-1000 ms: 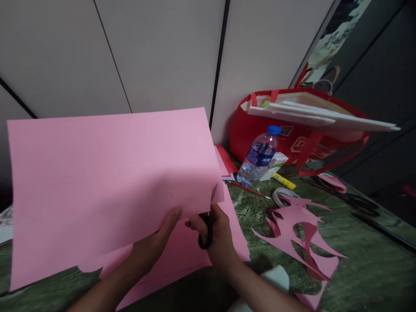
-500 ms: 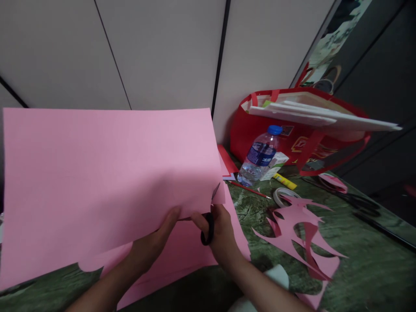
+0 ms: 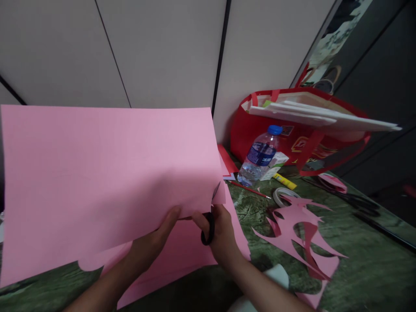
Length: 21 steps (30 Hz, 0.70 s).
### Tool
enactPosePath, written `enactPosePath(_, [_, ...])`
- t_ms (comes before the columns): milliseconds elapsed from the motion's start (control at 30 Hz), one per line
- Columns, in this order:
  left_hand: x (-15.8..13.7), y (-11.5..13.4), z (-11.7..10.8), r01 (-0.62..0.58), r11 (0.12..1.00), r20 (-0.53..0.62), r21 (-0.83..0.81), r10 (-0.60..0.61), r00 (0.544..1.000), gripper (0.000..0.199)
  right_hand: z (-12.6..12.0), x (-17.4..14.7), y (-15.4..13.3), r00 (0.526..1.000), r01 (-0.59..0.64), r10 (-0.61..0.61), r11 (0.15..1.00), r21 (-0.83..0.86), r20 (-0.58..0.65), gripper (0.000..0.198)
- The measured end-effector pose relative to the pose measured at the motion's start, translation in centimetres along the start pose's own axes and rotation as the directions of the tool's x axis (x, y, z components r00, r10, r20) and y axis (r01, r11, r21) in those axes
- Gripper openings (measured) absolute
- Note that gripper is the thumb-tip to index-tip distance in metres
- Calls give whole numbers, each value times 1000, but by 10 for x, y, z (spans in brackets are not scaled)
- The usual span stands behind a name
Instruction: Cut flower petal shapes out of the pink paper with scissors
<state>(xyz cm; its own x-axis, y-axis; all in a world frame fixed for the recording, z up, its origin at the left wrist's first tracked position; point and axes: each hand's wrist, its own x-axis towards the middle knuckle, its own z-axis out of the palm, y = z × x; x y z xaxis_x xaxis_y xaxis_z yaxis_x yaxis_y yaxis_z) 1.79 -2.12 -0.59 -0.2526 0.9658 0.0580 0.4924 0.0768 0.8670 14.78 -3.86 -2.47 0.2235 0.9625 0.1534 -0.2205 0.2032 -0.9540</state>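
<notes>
A large pink paper sheet (image 3: 107,173) stands raised in front of me, filling the left half of the view. My left hand (image 3: 162,227) pinches its lower edge, thumb on the near face and the other fingers hidden behind. In my right hand (image 3: 222,232) are scissors (image 3: 209,229) with black handles, the thumb through one loop. One blade tip shows against the sheet near its lower right corner; the rest of the blades is hidden. Under both hands lies a stack of pink paper (image 3: 182,251) on the green marbled table (image 3: 373,260).
Right of the stack lie pink paper offcuts (image 3: 315,242), a tape roll (image 3: 279,197), a red pencil (image 3: 250,190) and a yellow glue stick (image 3: 285,181). Behind stand a water bottle (image 3: 260,158), a small white box (image 3: 274,167) and a red bag (image 3: 240,125). More black-handled scissors (image 3: 360,203) lie far right.
The sheet's left side has risen very slightly. Both hands and the scissors look almost the same as before.
</notes>
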Motion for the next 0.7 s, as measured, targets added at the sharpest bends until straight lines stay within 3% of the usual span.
enactPosePath(400, [-3, 7, 0, 7, 1000, -14, -24, -8, 1000, 36, 0, -2, 1, 999, -28, 27, 999, -44, -28, 22])
enactPosePath(700, [-5, 16, -2, -58, 997, 33, -43, 59, 998, 20, -1, -3, 3, 997, -70, 67, 995, -67, -42, 21])
